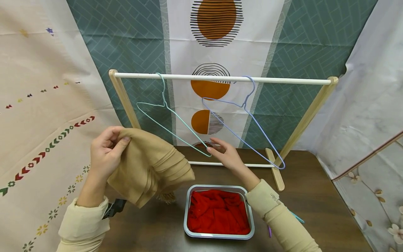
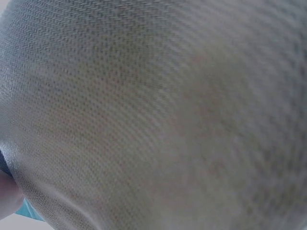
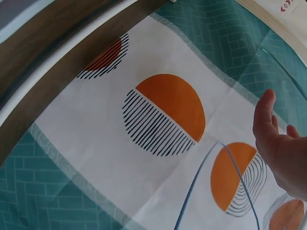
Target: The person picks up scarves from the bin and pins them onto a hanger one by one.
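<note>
My left hand (image 1: 105, 152) pinches a folded tan fringed cloth (image 1: 154, 157) near one corner, thumb on top, and the rest hangs in layers above the table. In the left wrist view this cloth (image 2: 120, 120) fills nearly everything. A mint-green hanger (image 1: 165, 104) hangs from the rack's rail. At its lower right corner is my right hand (image 1: 228, 157), fingers apart, thumb tip right by the wire. The right wrist view shows the same hand (image 3: 280, 148) with loosely bent fingers beside the green wire (image 3: 283, 69). To the right hangs a lavender hanger (image 1: 245, 105).
A silver tray (image 1: 188, 206) holding a red cloth (image 1: 217, 213) stands on the brown table (image 1: 308, 196), between my forearms. The rack's white rail (image 1: 204, 77) spans wooden side posts. Behind is a patterned curtain. Near my right sleeve lie a teal piece (image 1: 297, 217) and a purple piece (image 1: 269, 231).
</note>
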`<state>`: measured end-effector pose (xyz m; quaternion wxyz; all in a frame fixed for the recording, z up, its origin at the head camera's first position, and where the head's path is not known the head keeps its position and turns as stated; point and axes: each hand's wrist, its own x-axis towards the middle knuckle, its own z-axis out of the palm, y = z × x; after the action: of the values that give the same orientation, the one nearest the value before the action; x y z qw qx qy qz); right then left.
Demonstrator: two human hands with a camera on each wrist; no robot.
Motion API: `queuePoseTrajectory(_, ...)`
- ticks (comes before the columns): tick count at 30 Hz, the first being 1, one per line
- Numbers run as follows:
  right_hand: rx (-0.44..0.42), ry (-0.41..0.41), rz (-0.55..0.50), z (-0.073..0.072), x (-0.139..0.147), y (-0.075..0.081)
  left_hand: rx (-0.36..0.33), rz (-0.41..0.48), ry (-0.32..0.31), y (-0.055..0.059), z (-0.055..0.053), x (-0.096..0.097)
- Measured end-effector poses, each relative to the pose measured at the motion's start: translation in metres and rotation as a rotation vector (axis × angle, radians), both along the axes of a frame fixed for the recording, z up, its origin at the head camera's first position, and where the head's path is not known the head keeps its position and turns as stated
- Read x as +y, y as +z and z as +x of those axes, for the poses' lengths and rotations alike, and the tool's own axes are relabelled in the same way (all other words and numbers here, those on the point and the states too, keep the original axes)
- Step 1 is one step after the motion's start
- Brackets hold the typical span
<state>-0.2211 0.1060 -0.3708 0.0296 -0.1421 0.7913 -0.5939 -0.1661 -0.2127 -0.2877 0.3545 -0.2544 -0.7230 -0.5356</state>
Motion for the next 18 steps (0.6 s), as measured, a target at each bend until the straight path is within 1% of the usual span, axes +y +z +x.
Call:
queuePoseTrajectory(5,-0.007,0.017,-0.017,-0.012,-0.011,0.002,0.007,-0.005,0.007,-0.001,0.0,-0.001)
queuePoseTrajectory(11,-0.036,0.062,-0.056,-0.025,-0.024,0.001,0.001,0.008,-0.001,-0.001,0.001,-0.001)
queuePoseTrajectory(15,-0.053,0.098,-0.093,-0.029,-0.033,-0.001,0.001,0.004,0.002,-0.001,0.001,-0.001)
queuePoseTrajectory(18,-0.081,0.115,-0.148,-0.029,-0.039,-0.003,0.002,0.01,-0.003,-0.002,0.002,-0.002)
